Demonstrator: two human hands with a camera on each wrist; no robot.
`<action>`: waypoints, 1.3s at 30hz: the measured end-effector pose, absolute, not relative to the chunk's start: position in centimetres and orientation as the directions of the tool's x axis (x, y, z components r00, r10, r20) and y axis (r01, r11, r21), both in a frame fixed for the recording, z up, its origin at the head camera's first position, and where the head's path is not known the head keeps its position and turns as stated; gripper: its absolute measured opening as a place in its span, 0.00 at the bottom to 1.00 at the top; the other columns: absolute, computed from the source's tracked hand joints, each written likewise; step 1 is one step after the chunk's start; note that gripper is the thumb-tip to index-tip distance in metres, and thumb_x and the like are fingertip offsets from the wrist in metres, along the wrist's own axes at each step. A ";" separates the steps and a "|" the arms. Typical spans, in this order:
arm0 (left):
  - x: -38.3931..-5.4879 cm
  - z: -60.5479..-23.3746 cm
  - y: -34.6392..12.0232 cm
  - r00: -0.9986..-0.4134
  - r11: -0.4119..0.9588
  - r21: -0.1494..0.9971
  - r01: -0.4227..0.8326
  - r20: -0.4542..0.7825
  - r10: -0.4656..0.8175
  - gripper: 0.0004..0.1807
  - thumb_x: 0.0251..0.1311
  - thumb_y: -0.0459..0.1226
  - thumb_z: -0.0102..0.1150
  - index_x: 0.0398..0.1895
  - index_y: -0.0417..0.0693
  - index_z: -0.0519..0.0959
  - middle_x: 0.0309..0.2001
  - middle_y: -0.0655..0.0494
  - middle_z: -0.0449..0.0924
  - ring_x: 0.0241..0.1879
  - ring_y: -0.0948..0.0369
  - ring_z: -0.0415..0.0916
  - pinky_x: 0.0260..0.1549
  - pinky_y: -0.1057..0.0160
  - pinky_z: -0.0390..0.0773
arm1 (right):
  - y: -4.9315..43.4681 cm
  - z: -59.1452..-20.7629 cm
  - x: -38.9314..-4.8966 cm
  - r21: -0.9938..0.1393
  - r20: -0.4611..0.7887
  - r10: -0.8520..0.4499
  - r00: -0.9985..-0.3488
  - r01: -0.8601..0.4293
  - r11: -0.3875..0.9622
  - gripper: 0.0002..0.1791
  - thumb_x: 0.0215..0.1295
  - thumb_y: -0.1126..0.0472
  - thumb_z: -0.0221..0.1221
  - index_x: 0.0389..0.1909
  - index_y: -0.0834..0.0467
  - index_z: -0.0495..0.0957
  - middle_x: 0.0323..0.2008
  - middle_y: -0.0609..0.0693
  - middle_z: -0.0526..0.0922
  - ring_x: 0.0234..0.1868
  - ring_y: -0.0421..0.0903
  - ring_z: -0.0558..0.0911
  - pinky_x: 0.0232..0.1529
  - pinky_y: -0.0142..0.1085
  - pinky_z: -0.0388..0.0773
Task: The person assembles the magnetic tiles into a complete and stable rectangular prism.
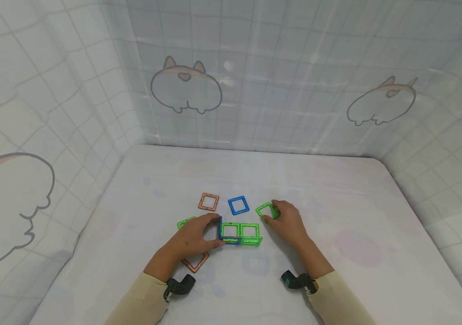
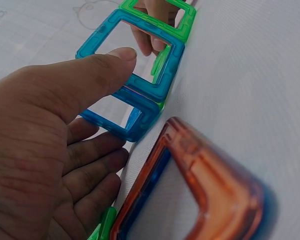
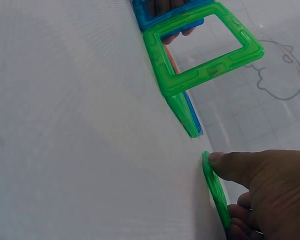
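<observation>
In the head view my left hand (image 1: 192, 237) is at the left end of a small joined structure of square magnetic tiles. Its thumb and fingers grip a blue magnetic tile (image 1: 220, 227) that stands upright there. Another blue tile (image 2: 175, 60) stands along the near side, with the thumb against it. Green tiles (image 1: 240, 229) make up the rest of the structure. To the right, my right hand (image 1: 289, 221) pinches a loose green magnetic tile (image 3: 215, 187) between thumb and fingers, apart from the structure. Part of that tile is hidden by the fingers.
Behind the structure lie an orange tile (image 1: 210, 194) and a blue tile (image 1: 236, 197), both flat on the white table (image 1: 336, 203). A green tile (image 1: 185, 221) and another orange tile (image 1: 194, 270) show partly around my left hand. Tile-patterned curtains (image 1: 275, 90) enclose the table.
</observation>
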State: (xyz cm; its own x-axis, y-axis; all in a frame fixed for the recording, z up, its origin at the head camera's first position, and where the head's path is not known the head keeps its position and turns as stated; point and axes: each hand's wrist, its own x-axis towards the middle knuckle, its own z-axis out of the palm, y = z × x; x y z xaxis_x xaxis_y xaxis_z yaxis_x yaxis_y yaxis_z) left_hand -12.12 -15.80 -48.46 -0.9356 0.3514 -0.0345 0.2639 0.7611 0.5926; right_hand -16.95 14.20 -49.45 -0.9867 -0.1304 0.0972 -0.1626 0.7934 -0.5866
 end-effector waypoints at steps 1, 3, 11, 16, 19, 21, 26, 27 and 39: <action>-12.1 -48.5 -15.8 -0.935 0.760 0.593 0.264 -0.035 0.352 0.43 0.51 0.61 0.71 0.67 0.50 0.72 0.64 0.59 0.76 0.65 0.58 0.71 0.64 0.52 0.73 | 14.1 -49.4 -16.9 -0.586 0.089 -0.127 -0.988 -0.155 0.795 0.35 0.58 0.49 0.71 0.62 0.64 0.76 0.52 0.57 0.83 0.54 0.54 0.80 0.58 0.49 0.77; -12.1 -48.5 -15.8 -0.936 0.760 0.594 0.264 -0.033 0.351 0.43 0.51 0.61 0.71 0.67 0.50 0.72 0.64 0.59 0.76 0.65 0.58 0.71 0.64 0.53 0.73 | 14.1 -49.3 -16.9 -0.584 0.071 -0.122 -0.990 -0.140 0.800 0.36 0.58 0.49 0.71 0.63 0.64 0.75 0.53 0.57 0.82 0.55 0.54 0.79 0.59 0.49 0.77; -12.1 -48.4 -15.7 -0.936 0.761 0.593 0.264 -0.034 0.351 0.43 0.51 0.61 0.70 0.67 0.51 0.72 0.64 0.59 0.76 0.66 0.58 0.70 0.64 0.53 0.72 | 14.0 -48.7 -17.0 -0.564 0.012 -0.137 -0.991 -0.120 0.817 0.37 0.58 0.53 0.71 0.65 0.66 0.72 0.56 0.58 0.80 0.57 0.54 0.78 0.61 0.49 0.75; -12.1 -48.4 -15.7 -0.937 0.766 0.586 0.266 -0.031 0.349 0.43 0.51 0.60 0.71 0.67 0.51 0.72 0.64 0.59 0.76 0.66 0.58 0.70 0.65 0.53 0.72 | 14.0 -48.6 -16.9 -0.565 0.036 -0.141 -0.989 -0.137 0.814 0.38 0.57 0.55 0.72 0.67 0.63 0.71 0.56 0.57 0.78 0.56 0.53 0.77 0.60 0.49 0.76; -12.1 -48.4 -15.7 -0.937 0.768 0.583 0.265 -0.033 0.348 0.42 0.51 0.60 0.71 0.67 0.51 0.73 0.64 0.59 0.76 0.66 0.58 0.71 0.65 0.53 0.72 | 14.0 -48.6 -16.9 -0.580 0.047 -0.143 -0.989 -0.143 0.802 0.39 0.56 0.55 0.72 0.68 0.61 0.70 0.57 0.56 0.76 0.55 0.52 0.77 0.59 0.48 0.77; -12.1 -48.5 -15.7 -0.937 0.768 0.584 0.263 -0.034 0.347 0.42 0.51 0.61 0.71 0.67 0.51 0.73 0.64 0.59 0.76 0.66 0.58 0.71 0.65 0.53 0.72 | 14.2 -48.7 -17.0 -0.587 0.048 -0.145 -0.988 -0.146 0.796 0.39 0.56 0.55 0.72 0.69 0.59 0.70 0.57 0.56 0.75 0.53 0.51 0.77 0.57 0.47 0.78; -12.1 -48.5 -15.8 -0.937 0.767 0.585 0.263 -0.034 0.347 0.42 0.51 0.61 0.71 0.67 0.51 0.73 0.64 0.59 0.76 0.66 0.58 0.71 0.64 0.53 0.72 | 14.8 -49.0 -17.3 -0.609 0.057 -0.143 -0.988 -0.148 0.779 0.36 0.57 0.55 0.73 0.67 0.58 0.73 0.55 0.56 0.75 0.49 0.50 0.77 0.52 0.45 0.79; -12.1 -48.4 -15.8 -0.937 0.767 0.585 0.263 -0.034 0.347 0.42 0.51 0.60 0.70 0.67 0.51 0.73 0.64 0.59 0.76 0.66 0.58 0.71 0.64 0.53 0.72 | 14.9 -49.1 -17.3 -0.617 0.062 -0.139 -0.988 -0.147 0.773 0.35 0.57 0.55 0.72 0.66 0.58 0.74 0.55 0.56 0.76 0.49 0.50 0.77 0.52 0.45 0.79; -12.1 -48.5 -15.7 -0.938 0.765 0.590 0.259 -0.035 0.345 0.42 0.51 0.60 0.71 0.67 0.51 0.73 0.64 0.59 0.76 0.66 0.58 0.71 0.65 0.53 0.72 | 16.2 -49.3 -17.3 -0.747 0.069 -0.082 -0.994 -0.107 0.657 0.16 0.73 0.62 0.57 0.59 0.59 0.80 0.57 0.57 0.81 0.62 0.54 0.77 0.59 0.51 0.76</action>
State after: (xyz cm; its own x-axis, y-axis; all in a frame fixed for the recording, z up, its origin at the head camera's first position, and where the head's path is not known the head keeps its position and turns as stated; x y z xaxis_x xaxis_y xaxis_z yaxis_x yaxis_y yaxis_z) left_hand -12.11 -15.72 -48.53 -0.9378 0.3455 -0.0354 0.2594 0.7646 0.5899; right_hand -17.34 16.23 -49.31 -0.9942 -0.0824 0.0695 -0.1066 0.6568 -0.7465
